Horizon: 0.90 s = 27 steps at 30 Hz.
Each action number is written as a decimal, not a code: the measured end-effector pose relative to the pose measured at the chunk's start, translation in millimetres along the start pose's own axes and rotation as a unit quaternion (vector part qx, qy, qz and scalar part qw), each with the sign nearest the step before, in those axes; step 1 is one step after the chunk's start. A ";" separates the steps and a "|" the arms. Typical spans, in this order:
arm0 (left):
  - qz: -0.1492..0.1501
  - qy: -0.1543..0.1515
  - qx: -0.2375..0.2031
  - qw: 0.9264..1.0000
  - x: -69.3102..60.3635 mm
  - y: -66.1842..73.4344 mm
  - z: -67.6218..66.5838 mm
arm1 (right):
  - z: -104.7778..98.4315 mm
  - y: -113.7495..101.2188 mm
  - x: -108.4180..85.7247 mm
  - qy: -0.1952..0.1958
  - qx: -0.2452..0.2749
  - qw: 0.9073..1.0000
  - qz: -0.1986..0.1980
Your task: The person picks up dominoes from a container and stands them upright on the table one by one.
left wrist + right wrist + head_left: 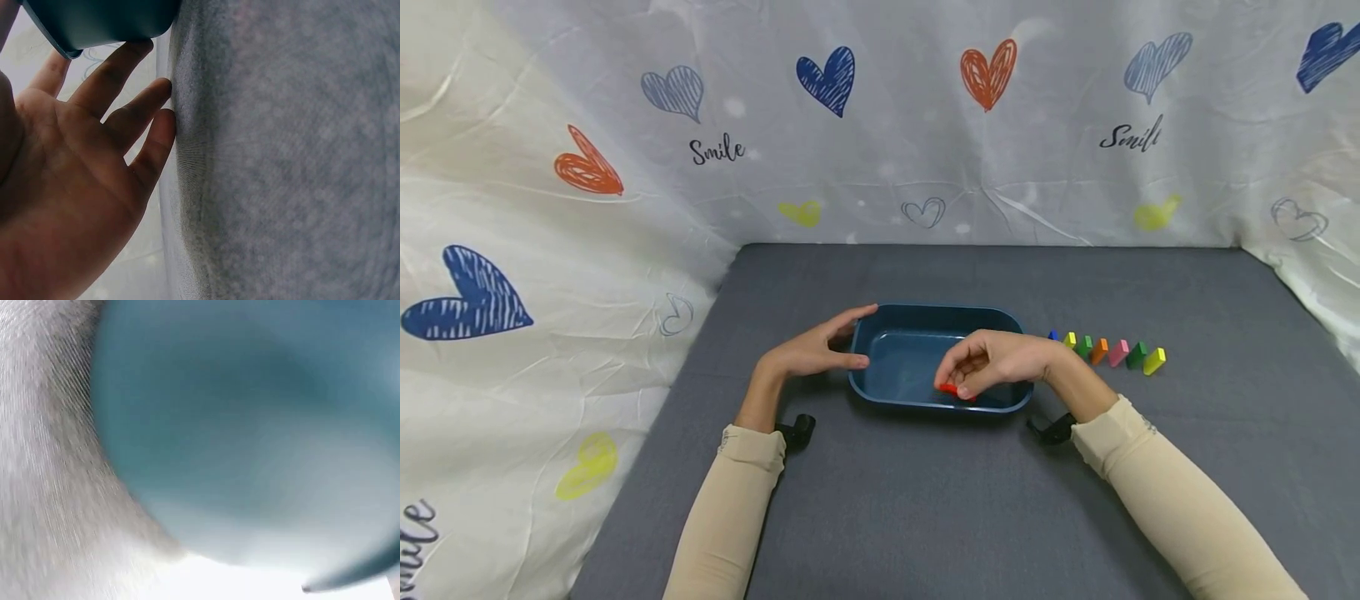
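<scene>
A dark blue rectangular tray (940, 406) sits on the grey cloth. At the tray's left end, my left hand (808, 348) rests against the rim, thumb and forefinger spread. The left wrist view shows the fingers (109, 78) nearly straight, with one fingertip against the outside of the tray (103, 19). Over the tray's right half, my right hand (1000, 362) pinches a small red block (949, 389) between thumb and fingers, low near the front wall. The hand hides part of that block. In the right wrist view the blurred tray wall (219, 437) blocks sight of the fingers.
Right of the tray stands a slanting row of small coloured blocks, with a pink block (1117, 353), an orange block (1099, 351) and a yellow block (1154, 361) among them. Behind the grey table (880, 517) hangs a white curtain (895, 125) printed with hearts.
</scene>
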<state>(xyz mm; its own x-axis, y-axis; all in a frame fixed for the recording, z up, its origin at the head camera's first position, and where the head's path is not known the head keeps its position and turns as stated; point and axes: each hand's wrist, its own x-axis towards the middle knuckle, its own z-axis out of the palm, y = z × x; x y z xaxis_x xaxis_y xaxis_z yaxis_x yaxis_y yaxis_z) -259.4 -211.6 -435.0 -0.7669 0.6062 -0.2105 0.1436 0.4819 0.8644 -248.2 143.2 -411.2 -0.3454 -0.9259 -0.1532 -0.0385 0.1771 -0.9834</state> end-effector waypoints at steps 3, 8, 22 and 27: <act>0.001 0.000 0.002 1.000 0.5 -0.7 0.1 | -3.9 -5.2 -17.4 0.039 0.006 0.999 -0.031; 0.002 -0.002 0.005 1.000 1.5 -2.3 0.5 | -13.0 -10.2 -59.5 0.110 0.024 0.990 -0.086; 0.002 -0.004 0.012 1.000 0.5 -1.2 0.0 | -30.2 12.3 -201.7 0.356 0.054 0.910 -0.204; 0.003 -0.001 0.019 1.000 0.5 -1.2 -0.6 | -27.4 31.6 -233.3 0.438 0.066 0.867 -0.229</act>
<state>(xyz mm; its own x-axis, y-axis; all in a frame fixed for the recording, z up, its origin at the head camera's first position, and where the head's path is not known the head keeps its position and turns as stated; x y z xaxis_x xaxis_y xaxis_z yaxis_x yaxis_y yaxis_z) -260.4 -212.3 -435.9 -0.7643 0.6108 -0.2068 0.1719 0.5021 0.8476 -194.5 373.9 -403.9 -0.9038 -0.2707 0.3316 -0.2717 -0.2360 -0.9330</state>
